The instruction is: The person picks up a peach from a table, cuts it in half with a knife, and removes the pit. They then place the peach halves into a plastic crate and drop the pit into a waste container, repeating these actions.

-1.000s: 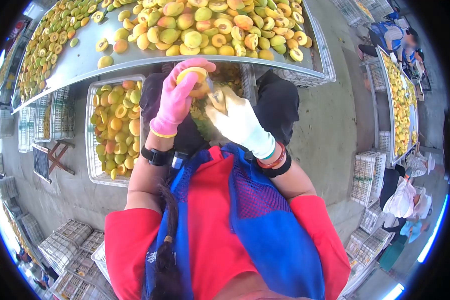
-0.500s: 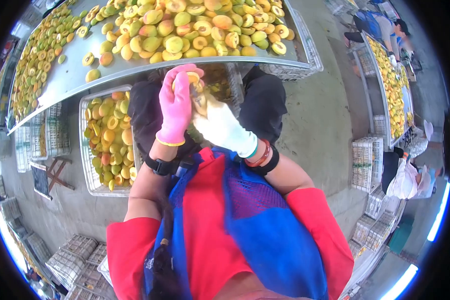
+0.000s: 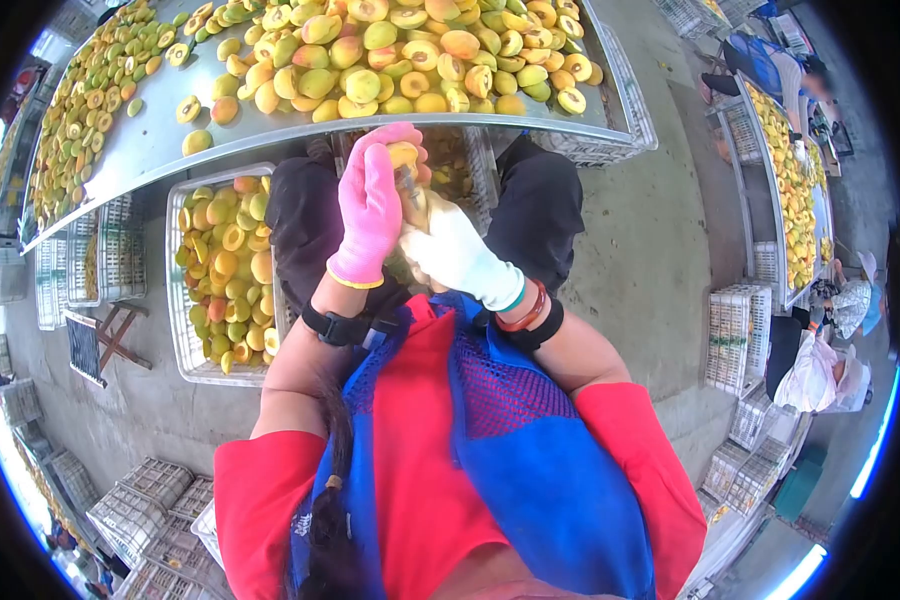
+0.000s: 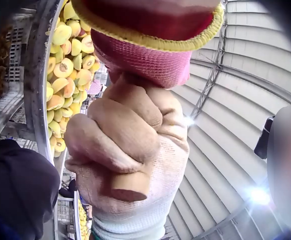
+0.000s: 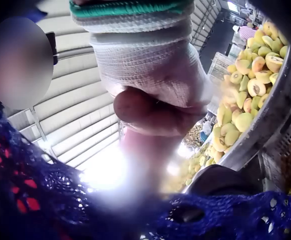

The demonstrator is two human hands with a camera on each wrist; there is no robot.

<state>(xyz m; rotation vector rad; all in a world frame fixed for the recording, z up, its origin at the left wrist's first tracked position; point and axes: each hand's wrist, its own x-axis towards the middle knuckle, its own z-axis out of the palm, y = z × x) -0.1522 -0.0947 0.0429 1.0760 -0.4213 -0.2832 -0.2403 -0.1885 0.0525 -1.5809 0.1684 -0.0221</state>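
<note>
In the head view, my left hand point(image 3: 368, 200), in a pink glove, holds a yellow peach point(image 3: 403, 156) under the near edge of the sorting table, fingers wrapped round its far side. My right hand point(image 3: 458, 255), white-gloved, grips a wooden-handled knife point(image 3: 416, 195) whose metal blade meets the peach's cut side. The butt of the wooden handle point(image 4: 130, 186) sticks out below the curled fingers in the left wrist view. Seen from the right wrist, the round handle end point(image 5: 130, 105) shows at the palm. Fingers hide much of the peach.
A metal table point(image 3: 160, 150) bears heaps of whole and halved peaches point(image 3: 370, 60). Beside the left knee stands a white crate point(image 3: 175, 330) full of peaches. Another crate point(image 3: 480, 165) is between the knees. A folding stool point(image 3: 105, 340) stands farther left; people work at a table on the right.
The left hand has turned and closed farther round the peach, now covering more of it. The right hand and knife have stayed against the peach, tilting slightly. The head view has shifted a little.
</note>
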